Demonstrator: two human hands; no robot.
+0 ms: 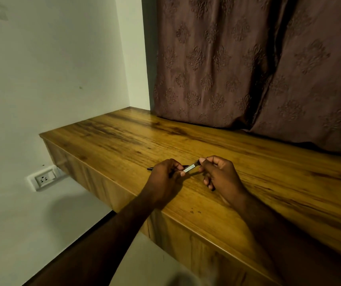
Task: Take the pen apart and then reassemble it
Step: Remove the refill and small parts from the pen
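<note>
A wooden surface juts from a pale wall, and two bare forearms cross its near edge; just above the wood the left hand and the right hand face each other, near but apart; between them runs the pen, a pale silvery length tilted up toward the right; the left grip pinches its lower end between thumb and fingertips, and a dark tip pokes out past that hand's left side; the right grip pinches the upper end, with a dark piece showing below its curled fingers; whether that piece is a separate part I cannot tell; farther back a brown patterned curtain hangs down onto the surface; a socket sits low on the wall at the left.
</note>
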